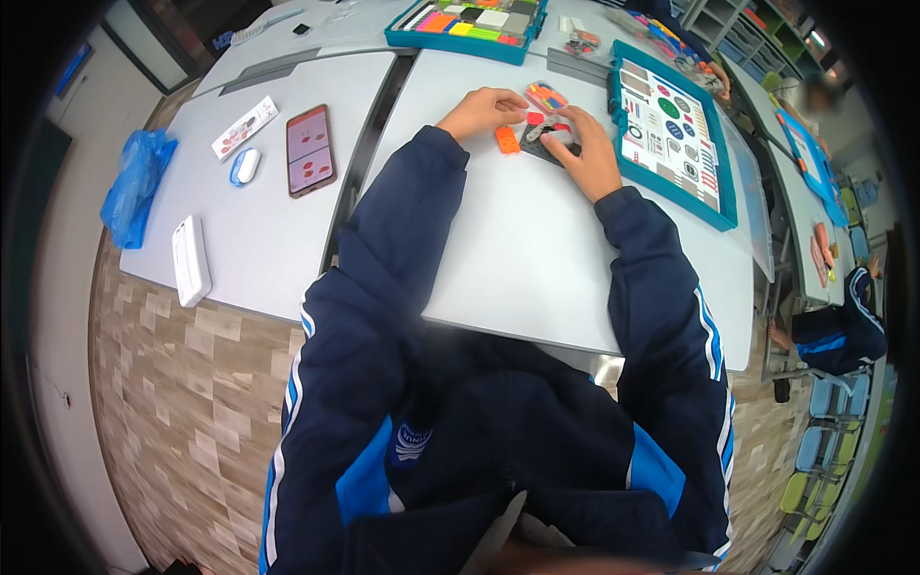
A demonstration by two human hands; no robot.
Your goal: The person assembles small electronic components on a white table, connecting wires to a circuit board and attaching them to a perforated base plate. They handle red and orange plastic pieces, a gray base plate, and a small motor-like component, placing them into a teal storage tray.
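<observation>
Both hands are together over the far part of the white table (517, 249). My left hand (484, 110) has its thumb and fingertips closed at the edge of a small red piece (534, 118). An orange brick (507, 140) lies just below these fingers. My right hand (588, 153) grips a dark grey building plate (541, 150) from the right, thumb along its near side. On that plate are lighter grey and red parts, partly hidden by the fingers. Just beyond sits a small clear tray (546, 96) of red, orange, yellow and blue pieces.
A teal-edged case lid (728, 196) with a parts chart stands at the right; a teal parts case (460, 48) lies at the back. On the left table are a phone (311, 151), white box (192, 261), small white-and-blue device (246, 167), printed card (244, 126) and blue bag (139, 182).
</observation>
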